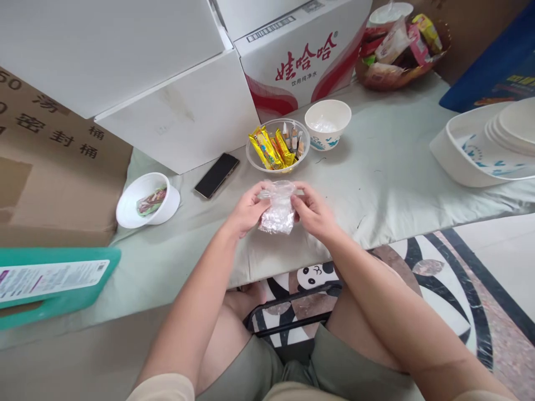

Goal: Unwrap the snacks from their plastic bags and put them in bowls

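Observation:
A clear plastic bag (277,214) with shiny whitish contents hangs between my two hands, just above the cloth's front part. What fills it is too small to make out. My left hand (249,209) pinches its upper left side, and my right hand (311,210) pinches the upper right side. Right behind the bag stands a clear round bowl (307,147) of yellow-wrapped snack sticks (267,149) and thin brown-and-white packets. A paper cup (328,120) beside that bowl has clear plastic inside.
On the cloth-covered table (376,184) lie a black phone (217,175) and a tilted white tub (169,206) holding a small packet. White cartons (175,111) line the back. A snack basket (388,81) and a white container of cups (451,159) stand right; a green jug (83,295) is left.

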The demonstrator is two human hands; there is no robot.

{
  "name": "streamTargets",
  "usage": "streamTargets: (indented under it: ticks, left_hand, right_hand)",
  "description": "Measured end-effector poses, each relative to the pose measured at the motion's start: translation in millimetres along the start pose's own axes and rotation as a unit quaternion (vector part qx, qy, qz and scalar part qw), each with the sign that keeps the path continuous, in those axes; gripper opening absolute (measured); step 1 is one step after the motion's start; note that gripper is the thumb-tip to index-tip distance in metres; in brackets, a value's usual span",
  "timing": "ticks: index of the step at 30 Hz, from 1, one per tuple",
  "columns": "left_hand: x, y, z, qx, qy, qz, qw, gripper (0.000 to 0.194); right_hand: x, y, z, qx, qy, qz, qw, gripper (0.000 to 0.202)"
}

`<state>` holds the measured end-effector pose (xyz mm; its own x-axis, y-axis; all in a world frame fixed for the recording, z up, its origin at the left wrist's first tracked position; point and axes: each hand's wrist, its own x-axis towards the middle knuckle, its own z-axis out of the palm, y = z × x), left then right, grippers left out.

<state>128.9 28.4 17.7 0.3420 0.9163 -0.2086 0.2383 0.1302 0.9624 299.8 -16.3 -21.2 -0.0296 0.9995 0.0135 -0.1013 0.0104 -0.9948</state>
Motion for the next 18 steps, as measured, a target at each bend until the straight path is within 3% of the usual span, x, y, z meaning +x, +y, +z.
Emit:
streamTargets:
  ticks: [3,7,10,14,18]
  left_hand:
    - [10.3,9.2,-2.4,0.055,0.010,-0.002,0.998,0.020]
    - [28.8,30.6,-3.4,0.100,-0.030,0.001,0.995,0.032]
    - [48.0,53.6,-2.1,0.150,-0.029,0.089,0.984,0.005]
    - [87.5,93.0,2.6,0.225,0.037,0.205,0.952,0.018]
    - [143.1,131.5,24.2,0.342,0.063,0.292,0.891,0.033]
  right_hand:
    - [5.8,-6.2,-3.8,0.048,0.015,-0.016,0.999,0.019]
    - [12.3,-10.4,-12.6,0.052,0.036,-0.062,0.996,0.021]
    - [14.2,-11.5,-18.6,0.017,0.119,-0.067,0.990,0.020]
    - [15.3,-10.9,-22.9,0.012,0.204,-0.023,0.979,0.022]
    - [18.2,-12.6,-23.3,0.024,0.200,-0.021,0.979,0.021]
